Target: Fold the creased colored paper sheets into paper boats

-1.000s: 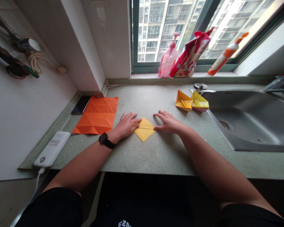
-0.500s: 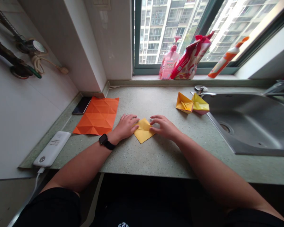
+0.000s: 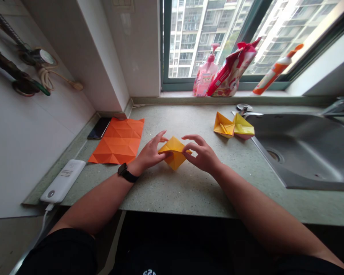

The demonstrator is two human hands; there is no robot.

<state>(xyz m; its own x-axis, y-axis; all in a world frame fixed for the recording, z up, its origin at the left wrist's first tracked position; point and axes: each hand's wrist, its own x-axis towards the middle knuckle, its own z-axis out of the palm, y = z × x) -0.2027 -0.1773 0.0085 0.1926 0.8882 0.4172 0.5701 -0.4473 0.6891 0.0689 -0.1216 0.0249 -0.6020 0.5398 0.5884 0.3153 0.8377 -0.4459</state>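
Note:
A folded piece of yellow origami paper is raised slightly off the speckled green countertop, and its corners stand up at a tilt. My left hand grips its left side with spread fingers. My right hand holds its right side, with the fingers curled over the top. To the left lies a creased sheet of orange paper. Two folded yellow-and-pink paper models sit near the sink. A black watch circles my left wrist.
A stainless steel sink with a faucet fills the right side. A smartphone and a white power bank with a cable lie at the left. A pink pump bottle, a red-and-white bag and an orange-capped bottle stand on the windowsill.
Both hands have closed in on the yellow paper and lifted it off the counter. It has opened out from a flat folded shape into a raised, tilted one.

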